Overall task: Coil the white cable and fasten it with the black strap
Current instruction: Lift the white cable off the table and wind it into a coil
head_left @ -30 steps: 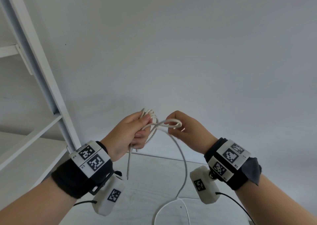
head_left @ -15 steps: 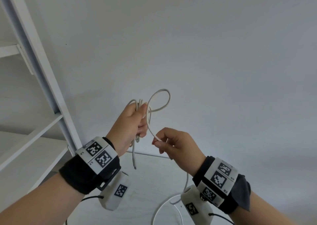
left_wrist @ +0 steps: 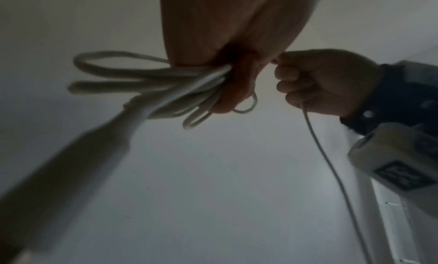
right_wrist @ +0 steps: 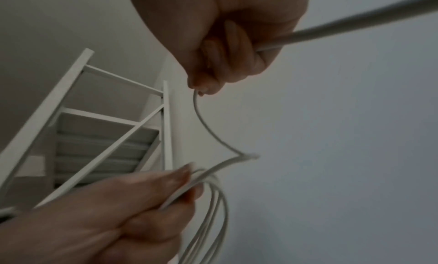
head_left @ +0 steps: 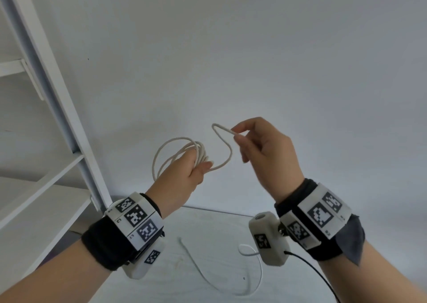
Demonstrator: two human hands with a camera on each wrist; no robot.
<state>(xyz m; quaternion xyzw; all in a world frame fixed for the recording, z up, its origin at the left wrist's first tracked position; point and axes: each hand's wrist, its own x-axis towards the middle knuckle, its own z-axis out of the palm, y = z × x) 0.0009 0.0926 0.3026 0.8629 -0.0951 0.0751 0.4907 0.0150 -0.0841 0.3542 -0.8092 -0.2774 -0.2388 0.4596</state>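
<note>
My left hand (head_left: 196,168) grips a bundle of several loops of the white cable (head_left: 175,149), held up in front of the wall. From the bundle a strand curves up to my right hand (head_left: 238,133), which pinches it between thumb and forefinger. In the left wrist view the loops (left_wrist: 151,82) fan out left of my left hand, and the right hand (left_wrist: 315,80) holds the strand that hangs down. The right wrist view shows the pinch (right_wrist: 203,88) and the coil (right_wrist: 213,202). The cable's loose tail (head_left: 208,270) lies on the table below. No black strap is in view.
A white shelf unit (head_left: 53,99) with slanted uprights stands at the left, close to my left forearm. A pale table (head_left: 208,233) lies below the hands. A plain white wall fills the background. A thin black wire (head_left: 316,272) trails from the right wrist camera.
My right hand has risen from below the left hand to up and right of it, drawing a new length of cable up. The left hand has lowered and turned with the coil.
</note>
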